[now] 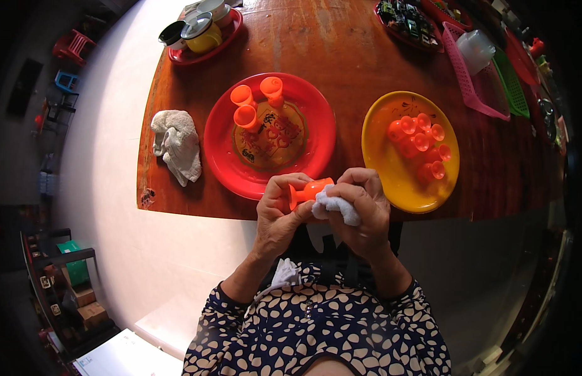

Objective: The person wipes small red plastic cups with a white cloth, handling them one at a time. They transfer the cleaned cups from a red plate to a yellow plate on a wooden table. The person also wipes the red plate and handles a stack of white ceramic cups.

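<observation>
Left fingers [280, 185] clasp an orange cup [312, 188]; right fingers [355, 195] pinch a white cloth [336, 209] against it. Apparent step: wiping. The next move likely requires cup rotation.

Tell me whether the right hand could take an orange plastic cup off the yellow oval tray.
Probably not yet: the right hand holds a crumpled white cloth against an orange, footed plastic cup. Nothing visible blocks its path to the yellow oval tray, though.

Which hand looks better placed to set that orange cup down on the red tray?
Probably the left hand: it grips the orange cup, closer to the red tray, while the right hand holds the pale cloth.
</observation>
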A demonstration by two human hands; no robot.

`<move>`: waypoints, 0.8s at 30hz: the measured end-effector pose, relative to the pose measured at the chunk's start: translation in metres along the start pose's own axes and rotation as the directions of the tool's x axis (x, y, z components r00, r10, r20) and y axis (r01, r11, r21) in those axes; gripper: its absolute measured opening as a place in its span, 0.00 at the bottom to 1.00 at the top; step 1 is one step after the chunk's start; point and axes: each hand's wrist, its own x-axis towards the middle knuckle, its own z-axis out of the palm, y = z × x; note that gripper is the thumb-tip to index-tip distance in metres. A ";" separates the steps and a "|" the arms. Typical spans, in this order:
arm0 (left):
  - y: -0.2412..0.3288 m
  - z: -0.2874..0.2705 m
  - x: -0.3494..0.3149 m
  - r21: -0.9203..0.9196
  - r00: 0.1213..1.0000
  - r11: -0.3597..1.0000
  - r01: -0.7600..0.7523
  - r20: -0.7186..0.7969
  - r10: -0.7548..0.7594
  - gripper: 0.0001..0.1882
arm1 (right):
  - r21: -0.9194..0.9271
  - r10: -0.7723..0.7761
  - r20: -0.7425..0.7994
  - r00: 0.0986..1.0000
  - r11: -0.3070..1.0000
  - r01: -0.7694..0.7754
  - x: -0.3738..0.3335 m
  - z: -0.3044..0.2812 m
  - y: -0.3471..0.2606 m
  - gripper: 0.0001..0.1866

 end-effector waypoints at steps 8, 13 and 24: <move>-0.002 0.002 -0.003 0.168 0.995 0.986 -0.015 0.095 -0.001 0.20 | 0.041 0.172 0.003 0.985 0.984 -0.172 0.009 0.000 0.020 0.17; 0.003 -0.003 -0.001 0.038 0.996 0.997 0.069 0.054 -0.071 0.19 | 0.067 -0.010 0.206 0.979 0.998 -0.003 0.005 -0.008 0.013 0.26; 0.004 -0.003 -0.004 0.219 0.976 0.976 0.009 0.211 -0.056 0.18 | 0.288 0.281 0.284 0.917 0.887 -0.361 0.010 -0.005 0.026 0.12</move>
